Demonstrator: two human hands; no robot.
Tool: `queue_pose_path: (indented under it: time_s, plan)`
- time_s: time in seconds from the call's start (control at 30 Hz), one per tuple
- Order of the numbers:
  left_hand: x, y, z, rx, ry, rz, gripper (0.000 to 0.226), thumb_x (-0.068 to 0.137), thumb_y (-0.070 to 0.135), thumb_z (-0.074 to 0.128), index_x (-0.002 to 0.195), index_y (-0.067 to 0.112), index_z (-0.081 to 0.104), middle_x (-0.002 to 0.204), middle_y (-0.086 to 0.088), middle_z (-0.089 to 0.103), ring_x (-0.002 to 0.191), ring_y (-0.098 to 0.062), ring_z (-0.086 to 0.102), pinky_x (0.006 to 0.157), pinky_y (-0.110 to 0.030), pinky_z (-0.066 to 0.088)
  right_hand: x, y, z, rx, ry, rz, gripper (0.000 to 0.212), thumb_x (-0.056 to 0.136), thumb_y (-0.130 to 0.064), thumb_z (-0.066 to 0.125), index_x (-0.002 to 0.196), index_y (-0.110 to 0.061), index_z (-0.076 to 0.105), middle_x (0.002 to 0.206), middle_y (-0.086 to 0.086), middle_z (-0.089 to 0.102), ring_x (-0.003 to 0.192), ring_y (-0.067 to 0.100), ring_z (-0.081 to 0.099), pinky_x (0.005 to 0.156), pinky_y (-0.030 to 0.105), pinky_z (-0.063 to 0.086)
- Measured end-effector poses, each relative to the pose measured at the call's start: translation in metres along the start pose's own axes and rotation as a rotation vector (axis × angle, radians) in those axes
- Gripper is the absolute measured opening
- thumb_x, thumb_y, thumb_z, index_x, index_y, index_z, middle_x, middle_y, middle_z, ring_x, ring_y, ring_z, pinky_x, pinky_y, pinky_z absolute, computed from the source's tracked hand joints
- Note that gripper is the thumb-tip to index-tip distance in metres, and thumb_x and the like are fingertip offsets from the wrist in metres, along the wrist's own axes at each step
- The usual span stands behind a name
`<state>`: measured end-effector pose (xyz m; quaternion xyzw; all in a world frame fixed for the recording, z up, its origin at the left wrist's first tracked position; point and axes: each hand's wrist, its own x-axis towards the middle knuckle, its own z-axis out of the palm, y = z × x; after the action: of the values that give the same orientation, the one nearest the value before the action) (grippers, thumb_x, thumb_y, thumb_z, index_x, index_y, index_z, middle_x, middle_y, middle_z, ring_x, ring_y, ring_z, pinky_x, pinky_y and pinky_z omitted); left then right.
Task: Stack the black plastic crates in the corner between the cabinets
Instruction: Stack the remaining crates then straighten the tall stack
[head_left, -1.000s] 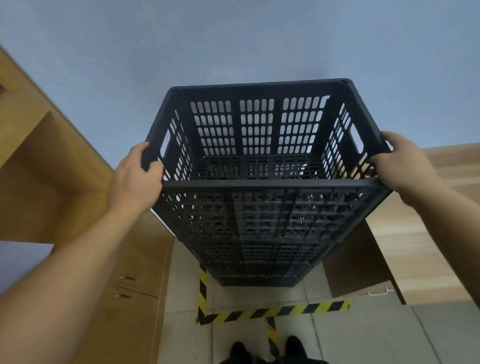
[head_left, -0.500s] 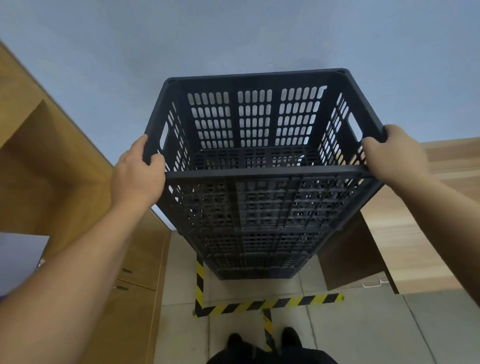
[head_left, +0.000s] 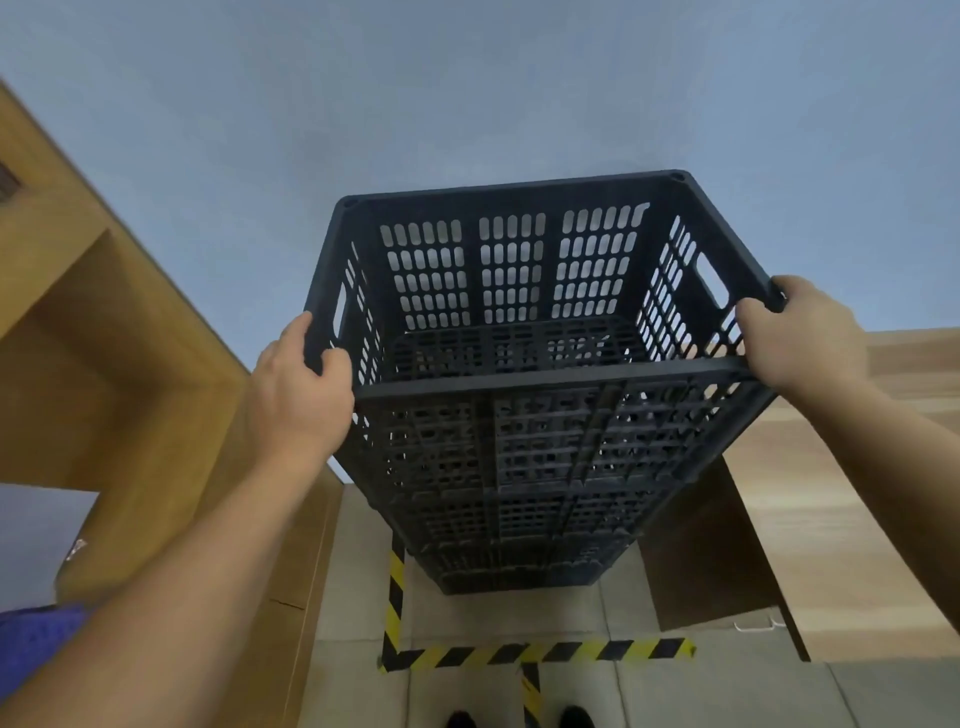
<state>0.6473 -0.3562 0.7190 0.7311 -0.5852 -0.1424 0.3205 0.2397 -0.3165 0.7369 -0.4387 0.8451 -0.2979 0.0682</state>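
Note:
A tall stack of black slotted plastic crates (head_left: 519, 519) stands in the corner, seen from above. The top crate (head_left: 511, 270) is empty and sits on that stack, its rim level. My left hand (head_left: 298, 387) grips the near left corner of its rim, thumb inside. My right hand (head_left: 802, 332) grips the near right corner, fingers curled over the rim. Lower crates are visible only through the slots.
A wooden cabinet (head_left: 119, 374) with an open shelf stands close on the left, another wooden cabinet (head_left: 852, 493) on the right. A grey wall (head_left: 467, 93) is behind. Yellow-black floor tape (head_left: 535, 652) marks the tiled floor; my shoes (head_left: 519, 719) are just before it.
The view tilted slightly, and the top crate shifted a little in the frame. Both hands kept hold of its near rim corners.

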Motion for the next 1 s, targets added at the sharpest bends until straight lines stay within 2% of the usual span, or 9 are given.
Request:
queue_pose_path:
  time_s: [0.1,0.2,0.37,0.57,0.7,0.8,0.87,0.93,1.0]
  plan:
    - [0.01,-0.002,-0.004,-0.007,-0.013,-0.013,0.067,0.095,0.049,0.037,0.158,0.028,0.047,0.152,-0.008,0.059,0.13,-0.035,0.06,0.107,-0.058,0.053,-0.004,0.002,0.005,0.008,0.007,0.005,0.04,0.092,-0.035,0.045,0.123,-0.017,0.061,0.089,0.009,0.061,0.08,0.035,0.055,0.066,0.038,0.043]
    - [0.025,-0.004,-0.008,-0.015,-0.03,-0.026,0.071,0.09,0.053,0.033,0.155,0.03,0.048,0.146,-0.01,0.063,0.124,-0.038,0.063,0.104,-0.059,0.055,-0.01,-0.003,0.013,0.032,0.032,0.028,0.04,0.091,-0.038,0.045,0.122,-0.017,0.06,0.09,0.009,0.06,0.081,0.035,0.057,0.069,0.04,0.048]
    - [0.03,-0.003,-0.009,-0.002,-0.022,-0.044,0.072,0.088,0.053,0.031,0.155,0.034,0.048,0.142,-0.01,0.065,0.118,-0.038,0.065,0.101,-0.059,0.057,-0.011,-0.007,0.015,0.019,0.043,0.046,0.037,0.09,-0.037,0.047,0.117,-0.015,0.06,0.09,0.012,0.06,0.081,0.037,0.055,0.069,0.039,0.044]
    - [0.024,0.004,-0.004,-0.013,-0.01,-0.024,0.058,0.101,0.037,0.042,0.157,0.025,0.049,0.151,-0.012,0.059,0.133,-0.037,0.057,0.111,-0.056,0.05,0.0,-0.011,0.007,0.042,0.004,0.061,0.039,0.089,-0.036,0.048,0.12,-0.015,0.061,0.092,0.013,0.061,0.083,0.038,0.056,0.069,0.039,0.044]
    - [0.03,0.001,-0.004,-0.038,-0.03,-0.026,0.062,0.095,0.045,0.038,0.154,0.03,0.048,0.15,-0.01,0.059,0.124,-0.035,0.062,0.104,-0.059,0.055,-0.004,-0.013,0.009,0.027,0.013,0.077,0.043,0.088,-0.039,0.045,0.12,-0.016,0.061,0.094,0.013,0.064,0.086,0.04,0.059,0.074,0.045,0.053]
    - [0.031,-0.002,-0.007,-0.022,-0.027,-0.023,0.057,0.1,0.042,0.039,0.155,0.03,0.05,0.15,-0.01,0.06,0.127,-0.034,0.06,0.106,-0.057,0.054,-0.011,-0.012,0.014,0.023,0.023,0.078,0.041,0.089,-0.039,0.045,0.118,-0.016,0.061,0.093,0.014,0.064,0.085,0.04,0.059,0.073,0.043,0.051]
    - [0.03,-0.002,-0.005,-0.005,-0.026,-0.02,0.056,0.102,0.039,0.04,0.157,0.03,0.048,0.151,-0.01,0.059,0.128,-0.034,0.06,0.107,-0.056,0.053,-0.01,-0.013,0.013,0.032,0.035,0.081,0.046,0.089,-0.04,0.045,0.123,-0.014,0.061,0.098,0.016,0.066,0.089,0.041,0.06,0.077,0.047,0.055]
    - [0.032,-0.003,-0.004,0.0,-0.031,-0.008,0.06,0.098,0.042,0.039,0.157,0.032,0.047,0.15,-0.009,0.058,0.123,-0.033,0.062,0.105,-0.057,0.054,-0.008,-0.014,0.011,0.03,0.045,0.096,0.05,0.089,-0.04,0.045,0.128,-0.014,0.061,0.107,0.018,0.067,0.095,0.043,0.061,0.082,0.05,0.055]
    - [0.04,-0.006,-0.006,0.013,-0.063,0.012,0.06,0.096,0.043,0.039,0.155,0.034,0.046,0.149,-0.009,0.058,0.117,-0.033,0.065,0.101,-0.056,0.057,-0.012,-0.013,0.012,0.045,0.046,0.098,0.048,0.089,-0.039,0.045,0.127,-0.014,0.061,0.107,0.017,0.067,0.094,0.042,0.059,0.083,0.049,0.053]
